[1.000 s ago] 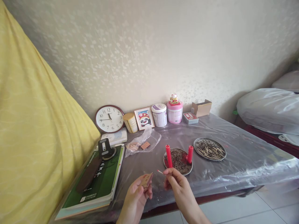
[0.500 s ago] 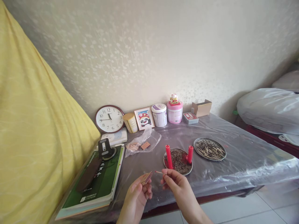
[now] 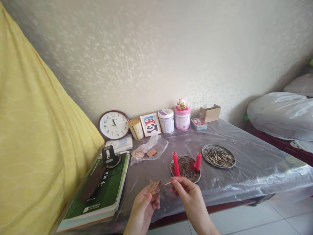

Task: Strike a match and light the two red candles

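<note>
My left hand point(image 3: 144, 204) is closed around a small matchbox point(image 3: 155, 187), held up at the table's front edge. My right hand point(image 3: 188, 195) pinches a match point(image 3: 167, 183), with its tip close to the side of the matchbox. Just beyond my hands stands a round metal dish point(image 3: 186, 168) with two red candles: a taller candle point(image 3: 175, 164) on its left and a shorter candle point(image 3: 198, 162) on its right. Neither candle shows a flame. A second metal dish point(image 3: 218, 156) to the right holds several used matches.
The table point(image 3: 256, 169) is covered in clear plastic sheeting. A green book point(image 3: 102, 189) with a dark holder on it lies at the left. A plastic bag point(image 3: 149, 150), a clock point(image 3: 113, 125), tins, a picture frame point(image 3: 150, 124) and boxes line the wall. A yellow curtain point(image 3: 36, 137) hangs left; wrapped bedding point(image 3: 281, 114) lies right.
My right hand has brought the match leftward and down, so its tip now lies next to the matchbox. My left hand has tilted the matchbox slightly.
</note>
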`<state>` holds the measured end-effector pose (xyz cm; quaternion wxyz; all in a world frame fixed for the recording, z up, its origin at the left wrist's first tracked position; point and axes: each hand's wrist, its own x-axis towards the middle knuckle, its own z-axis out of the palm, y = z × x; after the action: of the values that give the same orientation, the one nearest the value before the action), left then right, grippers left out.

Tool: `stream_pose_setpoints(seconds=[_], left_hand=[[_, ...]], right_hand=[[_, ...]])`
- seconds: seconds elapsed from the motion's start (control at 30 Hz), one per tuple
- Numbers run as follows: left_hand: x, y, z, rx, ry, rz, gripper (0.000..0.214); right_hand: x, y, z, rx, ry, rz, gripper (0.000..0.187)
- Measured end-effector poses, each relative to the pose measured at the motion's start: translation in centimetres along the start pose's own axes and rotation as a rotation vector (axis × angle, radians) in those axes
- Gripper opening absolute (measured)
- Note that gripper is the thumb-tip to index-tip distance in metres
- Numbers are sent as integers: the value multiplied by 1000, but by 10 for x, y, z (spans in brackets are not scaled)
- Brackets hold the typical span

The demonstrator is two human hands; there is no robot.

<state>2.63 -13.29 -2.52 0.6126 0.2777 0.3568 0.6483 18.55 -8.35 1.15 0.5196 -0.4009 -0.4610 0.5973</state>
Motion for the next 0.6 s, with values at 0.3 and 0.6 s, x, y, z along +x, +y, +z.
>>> stream_pose_setpoints(seconds=[0.3,0.6], left_hand=[[0,0,5,94,-39,1,45],[1,0,6,97,-38,3,45]], right_hand=[[-5,3,3,-80,3,-84,33],[-7,4,6,-36,-12,-48,32]])
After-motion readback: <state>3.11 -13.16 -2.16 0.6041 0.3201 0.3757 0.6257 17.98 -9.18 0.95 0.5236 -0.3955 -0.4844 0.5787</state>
